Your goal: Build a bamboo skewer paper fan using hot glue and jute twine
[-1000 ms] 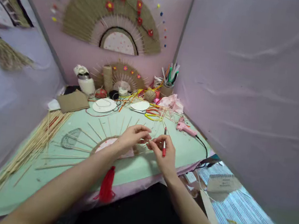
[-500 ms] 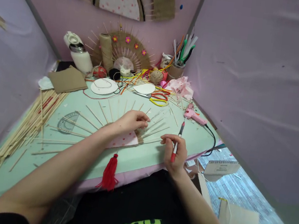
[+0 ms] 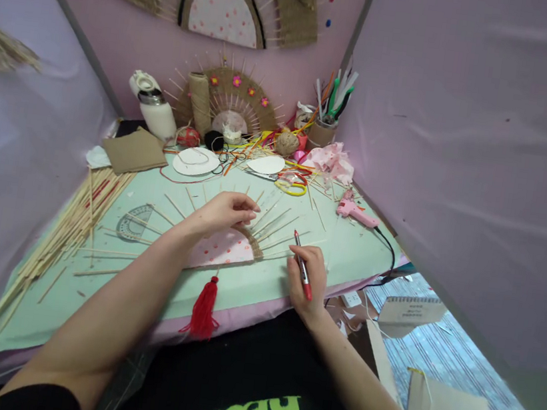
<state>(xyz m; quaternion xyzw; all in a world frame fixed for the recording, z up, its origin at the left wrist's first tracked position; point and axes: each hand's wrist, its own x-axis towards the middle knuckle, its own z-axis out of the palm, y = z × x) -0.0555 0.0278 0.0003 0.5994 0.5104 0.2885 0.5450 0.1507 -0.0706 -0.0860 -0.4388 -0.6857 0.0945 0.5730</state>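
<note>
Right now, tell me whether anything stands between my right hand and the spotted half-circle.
Yes: thin sticks spread from the spotted half-circle toward the right hand. The left hand, over the half-circle's upper edge, is not between.

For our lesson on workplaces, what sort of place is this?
Probably a craft workspace: a pink glue gun and a pile of thin sticks lie on the table, with a flower-trimmed fan at the back.

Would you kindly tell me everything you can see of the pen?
The pen is slim, red at both ends, with a silvery and dark barrel that looks like plastic. It slants in the right hand, its narrow end pointing forward, above the green table. Whether it is capped is unclear.
</note>
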